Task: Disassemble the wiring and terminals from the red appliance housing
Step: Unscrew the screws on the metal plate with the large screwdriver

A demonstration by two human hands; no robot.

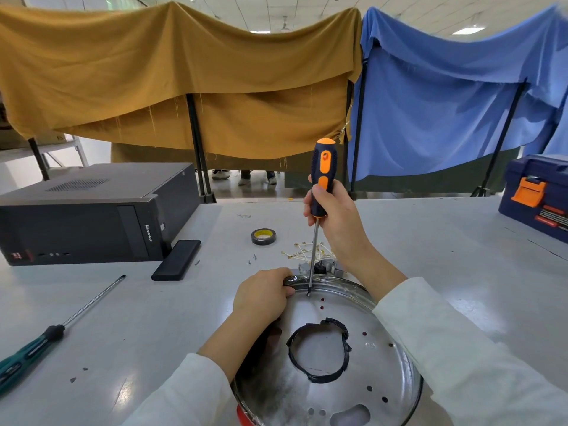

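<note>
Metal fills the near view: the round plate (332, 358) on the underside of the red appliance housing (242, 417), of which only a red sliver shows at the bottom edge, sits on the white table (430, 247) directly in front of the person. The right hand (335, 219) wraps the lower handle of an orange-and-black screwdriver (319, 186), held upright with its tip on a screw (308, 294) near the plate's far rim. The left hand (264, 298) curls over that rim beside the tip, fingers gripping the edge. A ring of black tape-wrapped wiring (319, 352) lies at the plate's centre. The housing looks rigid and fairly light, its polished plate likely slippery and thin-edged, so the rim seems the soundest hold. The wiring should be limp; lifting it by the wrapped bundle seems safer than by bare ends. A second screwdriver (46, 339) lies well apart at left
</note>
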